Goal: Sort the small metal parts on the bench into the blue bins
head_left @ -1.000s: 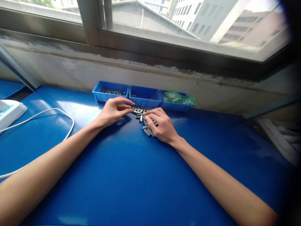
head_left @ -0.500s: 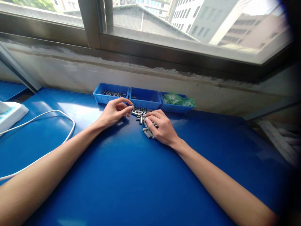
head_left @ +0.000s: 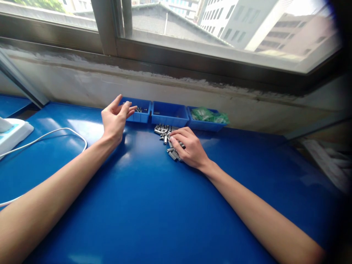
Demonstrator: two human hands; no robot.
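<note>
My left hand is raised over the front left of the left blue bin, its fingers apart and no part visible in them. Small metal screws lie inside that bin, partly hidden behind the hand. My right hand rests on the right side of a pile of small metal parts, short shiny cylinders and pieces like screws. Its thumb and fingertips come together at the pile; what they pinch is too small to make out. Several longer grey metal pieces stick out from under this hand.
A middle blue bin holds a small dark piece. The right blue bin holds green plastic bags. A white cable runs from a white power strip on the left. Behind the bins is the wall under a window.
My left hand has moved left and up from the pile to the left bin, and its fingers have spread. The right hand has stayed at the pile.
</note>
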